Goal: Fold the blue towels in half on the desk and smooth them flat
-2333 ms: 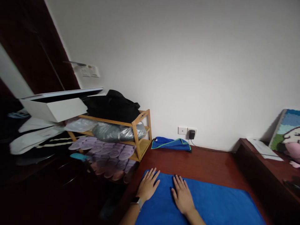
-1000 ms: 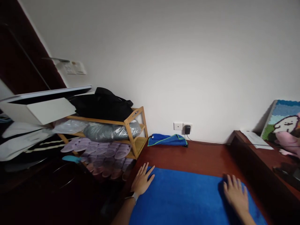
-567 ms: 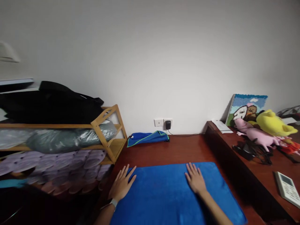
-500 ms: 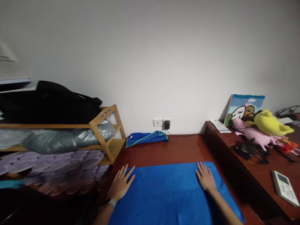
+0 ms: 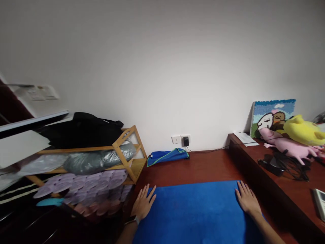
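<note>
A blue towel (image 5: 194,210) lies spread out on the red-brown wooden tabletop (image 5: 203,167). My left hand (image 5: 144,202) rests flat at its far left corner, fingers stretched out, partly on the cloth and partly over the wood. A watch band circles that wrist. At the far right corner my right hand (image 5: 247,199) lies flat with its fingers extended, touching the towel's edge. Neither hand grips anything. The near part of the towel runs out of the picture. Behind it, against the wall, lies a folded blue cloth with green trim (image 5: 168,156).
On the left stands a wooden rack (image 5: 130,152) with a black bag (image 5: 83,132), plastic-wrapped bundles and several lilac slippers (image 5: 88,183). The raised ledge at right carries a pink plush toy (image 5: 284,144), a yellow plush (image 5: 302,130), a picture (image 5: 276,113) and cables. A black plug (image 5: 186,141) sits in the wall socket.
My right hand has slid outward from the towel's top edge to its far right corner. The left hand stays flat at the left corner. The view has shifted and tilted slightly.
</note>
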A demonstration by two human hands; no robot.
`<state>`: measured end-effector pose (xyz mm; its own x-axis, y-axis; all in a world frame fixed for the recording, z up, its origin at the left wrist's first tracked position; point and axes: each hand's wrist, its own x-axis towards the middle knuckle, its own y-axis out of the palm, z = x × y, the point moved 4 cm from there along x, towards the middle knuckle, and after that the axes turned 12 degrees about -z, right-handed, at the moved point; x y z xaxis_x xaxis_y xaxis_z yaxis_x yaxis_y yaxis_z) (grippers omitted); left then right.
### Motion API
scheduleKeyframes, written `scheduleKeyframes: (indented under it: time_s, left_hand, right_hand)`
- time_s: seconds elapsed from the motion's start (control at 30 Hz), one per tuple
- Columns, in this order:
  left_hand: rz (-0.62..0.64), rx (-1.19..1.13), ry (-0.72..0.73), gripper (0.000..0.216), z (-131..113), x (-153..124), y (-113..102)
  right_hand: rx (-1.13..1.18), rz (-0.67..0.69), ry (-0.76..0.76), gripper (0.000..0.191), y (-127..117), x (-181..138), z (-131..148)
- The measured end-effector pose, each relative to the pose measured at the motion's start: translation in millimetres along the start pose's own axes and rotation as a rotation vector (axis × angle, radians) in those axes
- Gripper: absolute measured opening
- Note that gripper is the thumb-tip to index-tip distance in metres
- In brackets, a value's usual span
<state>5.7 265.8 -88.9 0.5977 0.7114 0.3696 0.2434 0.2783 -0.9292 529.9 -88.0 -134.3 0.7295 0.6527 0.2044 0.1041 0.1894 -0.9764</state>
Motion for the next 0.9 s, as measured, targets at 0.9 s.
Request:
scheduleKeyframes:
  time_s: [0.9]
  left_hand:
    - [-0.077, -0.097, -0.128, 0.053, -27, -121, -46]
  right_hand:
    - [0.171, -0.119, -0.276, 0.070, -56, -79, 136]
